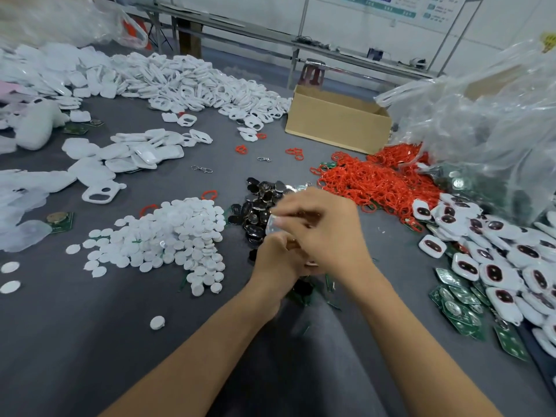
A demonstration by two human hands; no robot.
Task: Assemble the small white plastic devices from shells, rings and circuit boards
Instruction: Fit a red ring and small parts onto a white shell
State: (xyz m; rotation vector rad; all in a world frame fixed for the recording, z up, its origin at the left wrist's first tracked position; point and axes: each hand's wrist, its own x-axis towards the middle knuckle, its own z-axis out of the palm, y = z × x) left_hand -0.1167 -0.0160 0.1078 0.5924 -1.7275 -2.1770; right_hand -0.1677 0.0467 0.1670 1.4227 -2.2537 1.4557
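I am working on one device at the middle of the grey table [90, 341], just in front of the heap of black pieces [255, 206] and beside the pile of white discs [168, 236]. My right hand [325, 233] is reaching over the top, its fingers curled and pinching a small pale piece [272, 225] at its edge. My left hand [279, 257] is bunched up underneath with its fingers curled inward. The right hand is covering its palm and the shot is blurring, so I cannot tell what it is gripping. To me this looks like the fitting step, where one part is being seated into another, not picking or sorting. The next move is calling for both hands to line the piece up squarely and press it home, then for the unit to go onto the finished devices [496, 257] lying to my right. After that I am likely needing a fresh part from the red rings [376, 182], the green circuit boards [460, 308] or the white shells [186, 82] heaped farther back.
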